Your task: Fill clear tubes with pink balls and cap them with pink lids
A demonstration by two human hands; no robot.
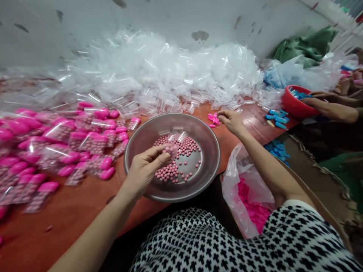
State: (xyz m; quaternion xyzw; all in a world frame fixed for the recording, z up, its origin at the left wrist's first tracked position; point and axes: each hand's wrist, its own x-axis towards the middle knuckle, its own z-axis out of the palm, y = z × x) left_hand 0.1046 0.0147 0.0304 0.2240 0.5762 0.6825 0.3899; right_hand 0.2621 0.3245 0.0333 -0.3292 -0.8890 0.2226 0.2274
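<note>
My left hand [144, 166] is closed on a small clear plastic case [171, 150] with pink balls in it, held over a metal basin [208, 177]. Many loose pink balls [167, 173] lie in the basin, along with a couple of clear cases [180, 136]. Right of the basin, my right hand [231, 120] has its fingertips pinched at a small group of bright pink caps [213, 119]. It seems to grip one of them, though the fingertips partly hide it.
Filled cases with pink caps [93, 143] are piled at left. A heap of clear empty cases [170, 71] lines the wall. A bag of pink caps [252, 206] stands below at right. Another person's hands [326, 102] are at a red bowl [297, 104], near blue caps [278, 118].
</note>
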